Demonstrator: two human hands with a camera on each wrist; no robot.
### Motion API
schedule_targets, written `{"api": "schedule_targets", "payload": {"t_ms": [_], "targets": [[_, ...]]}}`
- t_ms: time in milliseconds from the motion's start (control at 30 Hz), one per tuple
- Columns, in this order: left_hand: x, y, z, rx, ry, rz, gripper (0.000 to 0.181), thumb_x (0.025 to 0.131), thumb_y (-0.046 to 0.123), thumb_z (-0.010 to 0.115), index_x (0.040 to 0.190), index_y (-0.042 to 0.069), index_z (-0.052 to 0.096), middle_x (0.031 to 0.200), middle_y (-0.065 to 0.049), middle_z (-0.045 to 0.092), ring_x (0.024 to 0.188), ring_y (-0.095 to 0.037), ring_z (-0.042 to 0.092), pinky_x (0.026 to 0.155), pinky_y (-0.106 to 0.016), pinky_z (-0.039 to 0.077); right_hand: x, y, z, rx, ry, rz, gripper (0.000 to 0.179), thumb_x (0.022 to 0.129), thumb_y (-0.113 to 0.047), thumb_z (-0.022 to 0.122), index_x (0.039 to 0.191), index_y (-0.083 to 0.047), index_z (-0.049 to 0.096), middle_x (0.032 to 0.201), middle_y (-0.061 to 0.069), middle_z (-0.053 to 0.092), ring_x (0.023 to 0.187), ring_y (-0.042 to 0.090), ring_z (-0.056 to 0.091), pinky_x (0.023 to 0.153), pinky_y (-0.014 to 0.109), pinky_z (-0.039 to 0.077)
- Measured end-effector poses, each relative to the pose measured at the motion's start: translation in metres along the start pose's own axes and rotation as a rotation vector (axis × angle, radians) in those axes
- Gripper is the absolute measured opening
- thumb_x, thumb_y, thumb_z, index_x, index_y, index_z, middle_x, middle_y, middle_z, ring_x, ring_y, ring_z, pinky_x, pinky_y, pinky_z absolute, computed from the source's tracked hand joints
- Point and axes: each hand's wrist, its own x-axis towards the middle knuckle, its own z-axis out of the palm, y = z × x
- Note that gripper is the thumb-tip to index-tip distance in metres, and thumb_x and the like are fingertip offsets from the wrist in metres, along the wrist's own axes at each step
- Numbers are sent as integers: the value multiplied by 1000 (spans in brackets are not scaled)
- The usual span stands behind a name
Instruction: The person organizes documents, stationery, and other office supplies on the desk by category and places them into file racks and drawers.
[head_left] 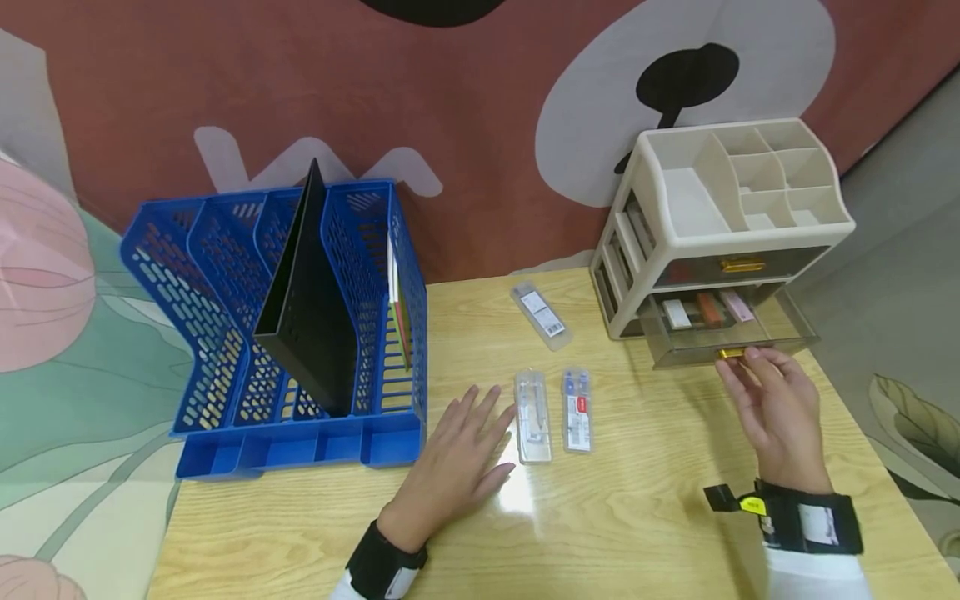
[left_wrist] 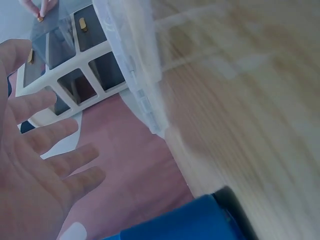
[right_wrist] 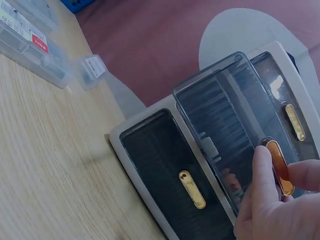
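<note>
My right hand (head_left: 780, 408) pinches the gold handle (right_wrist: 280, 167) of a smoky clear drawer (head_left: 686, 354), which stands pulled out from a white desktop organizer (head_left: 637, 287). Inside the drawer lie a white, an orange-brown and a pink small block, likely erasers. My left hand (head_left: 453, 467) is spread with straight fingers over the table, holding nothing. Just right of its fingertips lies a clear plastic case (head_left: 533, 417). Beside that is another clear case (head_left: 577, 412) with a red and white label. A third case (head_left: 542, 315) with a barcode label lies farther back.
At left stands a blue file rack (head_left: 300, 446) with a black folder (head_left: 315, 325) and some thin booklets (head_left: 397, 308). The organizer has open compartments (head_left: 765, 175) on top and another drawer (head_left: 697, 268) above the pulled one. A patterned cloth (head_left: 480, 167) hangs behind the wooden table (head_left: 630, 517).
</note>
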Motion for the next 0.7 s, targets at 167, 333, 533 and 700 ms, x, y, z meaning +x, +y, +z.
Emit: {"api": "schedule_targets", "payload": {"t_ms": [167, 333, 533, 700], "targets": [[-5, -4, 0, 6, -20, -12, 67, 95, 51, 48, 152, 17, 35, 160, -14, 27, 144, -39, 22, 114, -56, 30, 11, 0, 5, -3, -33, -5, 21, 91, 2, 62, 109, -1, 51, 121, 8, 44, 102, 23, 58, 90, 32, 55], [-9, -7, 0, 18, -11, -7, 69, 95, 51, 49, 152, 15, 35, 159, -16, 29, 142, -42, 25, 112, -58, 32, 23, 0, 11, -9, -47, 2, 22, 90, 3, 62, 109, -1, 50, 120, 8, 44, 101, 23, 59, 91, 32, 55], [-15, -8, 2, 17, -15, -10, 69, 94, 52, 51, 151, 15, 36, 158, -17, 29, 141, -43, 27, 111, -58, 33, 36, -1, 19, -100, -29, 11, 29, 88, -4, 67, 111, -3, 49, 121, 7, 40, 105, 21, 56, 90, 29, 55], [-20, -7, 2, 14, -33, -29, 70, 93, 52, 52, 152, 17, 35, 159, -16, 28, 141, -43, 27, 112, -58, 32, 46, 0, 26, -125, -32, 12, 30, 87, -5, 69, 109, -2, 49, 117, 9, 42, 103, 21, 57, 90, 27, 54]]}}
